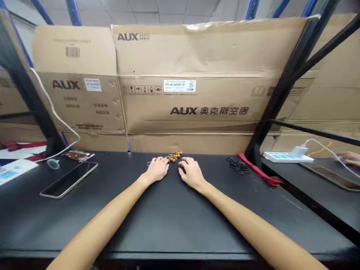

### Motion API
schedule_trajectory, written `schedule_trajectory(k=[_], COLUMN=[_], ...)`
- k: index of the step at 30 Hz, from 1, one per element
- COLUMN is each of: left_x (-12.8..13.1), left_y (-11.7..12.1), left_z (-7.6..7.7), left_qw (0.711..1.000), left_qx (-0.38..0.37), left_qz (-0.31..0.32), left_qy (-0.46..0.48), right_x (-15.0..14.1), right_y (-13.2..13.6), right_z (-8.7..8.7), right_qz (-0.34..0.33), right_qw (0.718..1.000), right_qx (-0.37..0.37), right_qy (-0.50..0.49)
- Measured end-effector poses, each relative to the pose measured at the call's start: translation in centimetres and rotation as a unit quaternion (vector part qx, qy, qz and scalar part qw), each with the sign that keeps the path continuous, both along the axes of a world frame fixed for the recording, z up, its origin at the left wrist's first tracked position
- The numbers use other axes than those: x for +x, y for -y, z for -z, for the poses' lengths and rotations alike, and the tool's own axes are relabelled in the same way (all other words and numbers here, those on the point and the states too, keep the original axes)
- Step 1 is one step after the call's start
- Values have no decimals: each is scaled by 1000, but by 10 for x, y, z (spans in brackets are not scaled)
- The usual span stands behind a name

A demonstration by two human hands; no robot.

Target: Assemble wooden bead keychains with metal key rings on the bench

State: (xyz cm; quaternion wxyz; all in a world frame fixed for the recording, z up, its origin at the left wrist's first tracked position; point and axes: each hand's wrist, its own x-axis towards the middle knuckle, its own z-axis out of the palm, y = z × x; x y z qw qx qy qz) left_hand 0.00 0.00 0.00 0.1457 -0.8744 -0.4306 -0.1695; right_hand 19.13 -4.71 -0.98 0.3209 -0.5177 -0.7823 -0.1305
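My left hand (157, 169) lies palm down on the black tabletop (168, 221), and my right hand (191, 173) rests the same way a short gap to its right. Neither hand holds anything. Just beyond the gap sits a small cluster of brown wooden beads (174, 156), close to the fingertips of both hands. A thin pale loop of cord (149, 163) shows beside my left fingers. To the right lies a heap of black rubber rings (239, 165).
A smartphone or tablet (69, 180) lies at the left, by a brown packet (77, 156). A red strap (260, 170) hangs by a black rack post (253, 153). Flattened AUX cardboard boxes (180, 86) stand behind the table. Another person's hand (348, 158) rests at the right, near a power strip (287, 157).
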Motion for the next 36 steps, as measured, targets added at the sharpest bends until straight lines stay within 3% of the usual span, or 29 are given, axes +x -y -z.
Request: schedule_trajectory(k=[8, 14, 22, 27, 36], left_x=[-1, -13, -15, -14, -13], left_y=[28, 59, 58, 59, 56], left_z=[-8, -16, -23, -23, -17], left_qw=[994, 979, 947, 944, 971], left_qx=[-17, -88, -162, -171, -95], left_qz=[100, 173, 227, 223, 186], left_qy=[-29, 61, 162, 174, 114], right_x=[-3, -1, 0, -2, -6], right_y=[4, 6, 14, 18, 17], right_z=[-6, -8, -14, -15, -11], right_qz=[-47, -77, -165, -206, -252], right_qw=[999, 996, 985, 977, 963], right_qx=[6, -19, -42, -47, -85], right_qy=[18, 30, 31, 29, -43])
